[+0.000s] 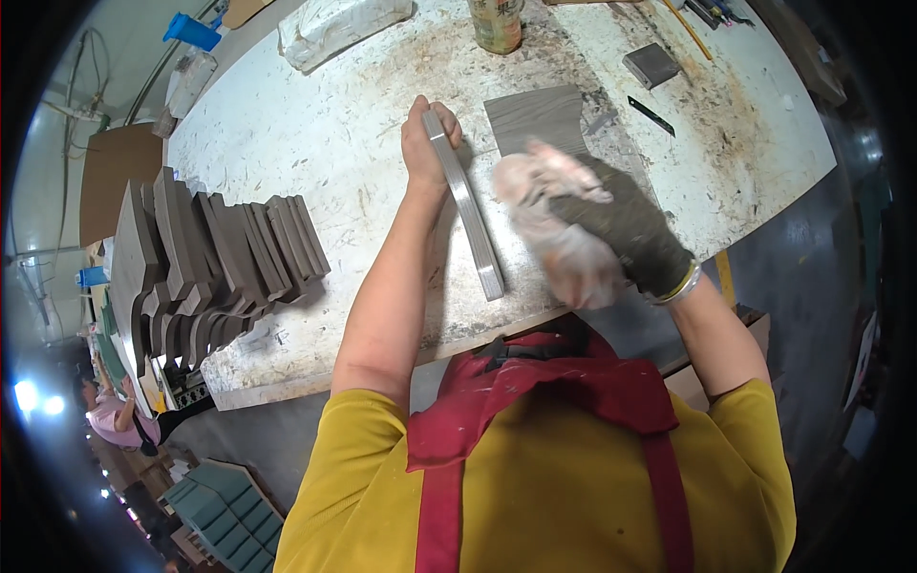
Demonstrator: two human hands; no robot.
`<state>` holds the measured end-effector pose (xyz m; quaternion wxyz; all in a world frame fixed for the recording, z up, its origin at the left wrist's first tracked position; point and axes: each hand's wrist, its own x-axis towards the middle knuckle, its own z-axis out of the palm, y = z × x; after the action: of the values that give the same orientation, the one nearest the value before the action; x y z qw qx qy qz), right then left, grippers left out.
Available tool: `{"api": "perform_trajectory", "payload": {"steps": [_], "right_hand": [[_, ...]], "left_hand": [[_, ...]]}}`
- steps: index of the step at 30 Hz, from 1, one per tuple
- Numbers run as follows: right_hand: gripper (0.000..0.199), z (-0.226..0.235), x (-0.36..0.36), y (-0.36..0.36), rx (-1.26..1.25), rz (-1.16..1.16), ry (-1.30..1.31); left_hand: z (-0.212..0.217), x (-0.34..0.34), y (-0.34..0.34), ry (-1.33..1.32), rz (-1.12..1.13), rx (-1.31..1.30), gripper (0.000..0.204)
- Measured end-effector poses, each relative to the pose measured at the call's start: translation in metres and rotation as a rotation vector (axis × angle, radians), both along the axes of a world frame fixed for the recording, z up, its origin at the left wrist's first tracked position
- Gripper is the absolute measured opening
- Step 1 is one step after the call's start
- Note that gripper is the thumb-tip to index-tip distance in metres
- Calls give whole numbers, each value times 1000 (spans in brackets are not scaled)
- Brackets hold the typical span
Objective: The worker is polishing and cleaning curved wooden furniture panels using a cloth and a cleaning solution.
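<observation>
My bare left hand (421,145) is wrapped round the far end of a long, narrow grey board (466,215), which stands on edge over the white worktable (373,229). To the right of the board, my right hand (638,227) wears a dark work glove with a light cuff. A crumpled whitish-pink rag (546,191) is in it, smeared by motion, and its fingers are partly covered. Beyond the rag, a flat grey wood-grained piece with a curved side (535,116) lies on the table.
Several shaped grey boards (224,253) stand in a row on the left. Farther back are a white wrapped bundle (344,29), a can (497,27), a grey block (651,65), a black cutter knife (651,116) and a pencil (690,31). Another person (119,420) is far left.
</observation>
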<state>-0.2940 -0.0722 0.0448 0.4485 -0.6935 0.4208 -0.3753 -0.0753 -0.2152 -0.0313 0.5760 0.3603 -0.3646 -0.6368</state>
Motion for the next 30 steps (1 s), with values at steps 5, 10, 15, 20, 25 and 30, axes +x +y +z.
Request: {"api": "perform_trajectory", "payload": {"steps": [5, 10, 15, 20, 25, 30], "right_hand": [[44, 15, 69, -15, -497, 169, 75], [46, 4, 73, -47, -716, 7, 466], [42, -8, 67, -17, -491, 195, 2], [49, -10, 61, -46, -658, 133, 500], [49, -3, 77, -87, -836, -78, 577], [35, 15, 92, -110, -847, -325, 390]], "left_hand": [[-2, -1, 1, 138, -61, 59, 49], [1, -7, 3, -357, -21, -12, 42], [9, -16, 11, -144, 0, 21, 56], [-21, -13, 0, -467, -13, -139, 48], [-66, -8, -8, -1444, 205, -696, 49], [-49, -5, 7, -846, 89, -620, 45]]}}
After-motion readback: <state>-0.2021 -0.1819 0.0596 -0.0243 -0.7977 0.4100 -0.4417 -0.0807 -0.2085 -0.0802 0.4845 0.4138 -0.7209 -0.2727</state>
